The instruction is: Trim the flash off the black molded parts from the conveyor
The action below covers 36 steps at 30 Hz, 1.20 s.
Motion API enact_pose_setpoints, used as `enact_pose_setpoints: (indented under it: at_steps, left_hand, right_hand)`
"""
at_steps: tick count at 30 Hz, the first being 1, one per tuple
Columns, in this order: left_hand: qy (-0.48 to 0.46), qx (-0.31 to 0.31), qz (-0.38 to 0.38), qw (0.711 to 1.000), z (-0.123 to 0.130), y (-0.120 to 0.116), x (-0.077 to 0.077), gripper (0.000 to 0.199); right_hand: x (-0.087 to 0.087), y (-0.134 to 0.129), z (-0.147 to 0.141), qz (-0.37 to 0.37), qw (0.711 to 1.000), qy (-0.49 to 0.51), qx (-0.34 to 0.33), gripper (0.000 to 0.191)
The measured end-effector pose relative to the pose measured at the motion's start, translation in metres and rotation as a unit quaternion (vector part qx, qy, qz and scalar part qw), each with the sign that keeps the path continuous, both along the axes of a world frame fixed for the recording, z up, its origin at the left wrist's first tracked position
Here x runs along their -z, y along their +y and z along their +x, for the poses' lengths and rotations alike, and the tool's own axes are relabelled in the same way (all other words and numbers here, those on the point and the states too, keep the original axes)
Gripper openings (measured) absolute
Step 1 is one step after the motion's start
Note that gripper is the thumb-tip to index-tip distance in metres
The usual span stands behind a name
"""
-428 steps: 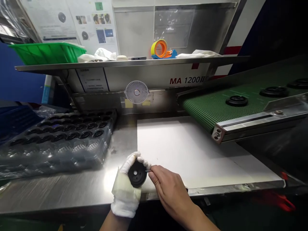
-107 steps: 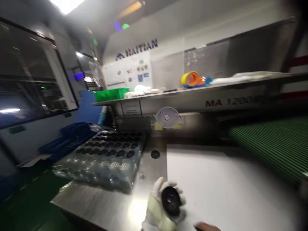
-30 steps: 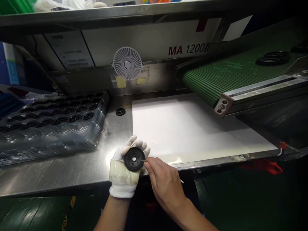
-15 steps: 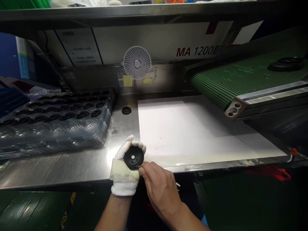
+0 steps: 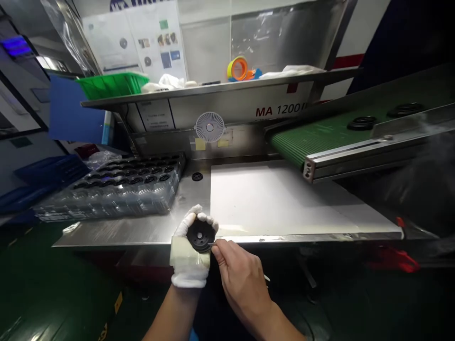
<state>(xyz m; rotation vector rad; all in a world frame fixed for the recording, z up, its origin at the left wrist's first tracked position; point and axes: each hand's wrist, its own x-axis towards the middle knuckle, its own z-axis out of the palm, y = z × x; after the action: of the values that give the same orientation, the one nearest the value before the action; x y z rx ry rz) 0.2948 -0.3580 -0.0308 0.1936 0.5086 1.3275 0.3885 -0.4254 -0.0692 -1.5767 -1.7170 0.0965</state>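
Observation:
In the head view, my gloved left hand [image 5: 190, 258] is closed around a round black part [image 5: 201, 233] with a hole at its centre, its face tilted up toward me. My bare right hand [image 5: 240, 272] pinches a thin blade-like tool [image 5: 211, 244], and its tip touches the lower right rim of the black part. Most of the tool is hidden in my fingers; a pale end shows past the far side of the hand. Another black ringed part [image 5: 197, 176] lies on the steel bench [image 5: 142, 232] beyond my left hand.
Clear plastic trays [image 5: 142, 201] holding several black parts stand at left. A white sheet [image 5: 263, 203] covers the bench at right. A green conveyor [image 5: 313, 137] carrying black discs [image 5: 361, 123] juts over it. A small fan [image 5: 210, 127] is at the back, below a shelf [image 5: 220, 87].
The camera has tilted up, bringing the shelf and a second disc on the conveyor into view. Both hands keep nearly the same hold, with the tool at the part's rim.

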Motion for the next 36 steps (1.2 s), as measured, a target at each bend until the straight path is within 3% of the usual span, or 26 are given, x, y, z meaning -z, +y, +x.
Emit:
enact_pose_setpoints:
  at_steps: [7, 10, 13, 15, 21, 28, 30, 34, 36]
  left_hand:
    - [-0.010, -0.033, 0.052, 0.998, 0.007, -0.040, -0.013, 0.017]
    - [0.011, 0.032, 0.057, 0.998, 0.005, -0.038, -0.016, 0.024]
    - [0.037, 0.122, 0.062, 0.990, -0.002, -0.024, -0.019, 0.034]
    - [0.029, 0.134, 0.053, 0.989, -0.003, -0.010, -0.017, 0.032]
    - [0.009, 0.043, 0.001, 0.999, 0.017, 0.038, 0.002, 0.017]
    - [-0.007, -0.027, -0.042, 0.999, 0.033, 0.073, 0.026, 0.015]
    - [0.008, -0.009, -0.047, 0.999, 0.031, 0.079, 0.030, 0.021]
    - [0.029, 0.110, -0.057, 0.992, 0.024, 0.085, 0.035, 0.037]
    - [0.027, 0.111, -0.058, 0.992, 0.024, 0.087, 0.035, 0.033]
  right_hand:
    - [-0.007, -0.040, -0.011, 0.033, 0.999, -0.002, 0.016, 0.037]
    - [-0.006, -0.040, -0.008, 0.031, 0.999, 0.001, 0.017, 0.038]
    - [-0.007, -0.027, 0.000, 0.026, 1.000, 0.006, 0.004, 0.037]
    - [-0.007, -0.013, 0.007, 0.028, 1.000, 0.011, 0.010, 0.036]
    - [0.005, 0.035, 0.019, 0.018, 0.998, -0.003, 0.052, 0.035]
    - [0.029, 0.063, 0.010, -0.026, 0.999, 0.001, 0.035, 0.033]
    - [0.032, 0.068, 0.012, -0.037, 0.999, 0.006, 0.032, 0.033]
    - [0.034, 0.075, 0.025, -0.047, 0.998, 0.016, 0.028, 0.034]
    - [0.035, 0.077, 0.030, -0.054, 0.998, 0.017, 0.040, 0.033]
